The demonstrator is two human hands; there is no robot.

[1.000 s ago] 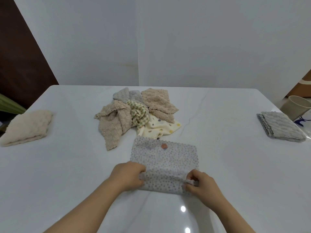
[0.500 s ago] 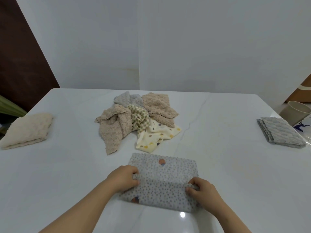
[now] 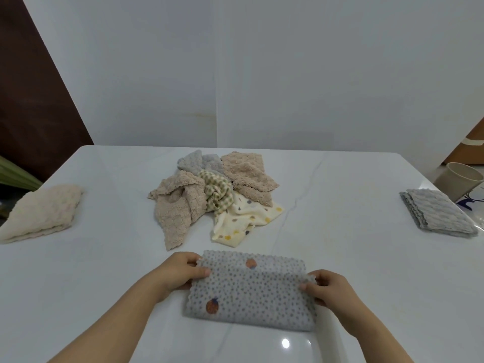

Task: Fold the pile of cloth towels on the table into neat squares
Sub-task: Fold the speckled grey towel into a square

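Head view: the grey dotted towel (image 3: 251, 292) lies on the white table (image 3: 353, 244) directly in front of the person, its near half doubled over toward the far edge, which shows as a strip beyond the upper layer. The left hand (image 3: 180, 271) pinches the upper layer's left corner between thumb and fingers; the right hand (image 3: 327, 289) pinches the right corner the same way. Just beyond sits the unfolded pile (image 3: 214, 197) of beige, checked, grey and cream spotted towels. 2 folded towels lie well apart at the table's sides: a cream one (image 3: 42, 213) on the left, a grey one (image 3: 440, 216) on the right beside a cup (image 3: 461, 179).

The likely fault from here is a crooked fold. The upper edge stops short of the far edge and looks slightly slanted, so pressing it down now would leave uneven edges. The soft fabric could also slip or bunch if 1 corner is let go first.
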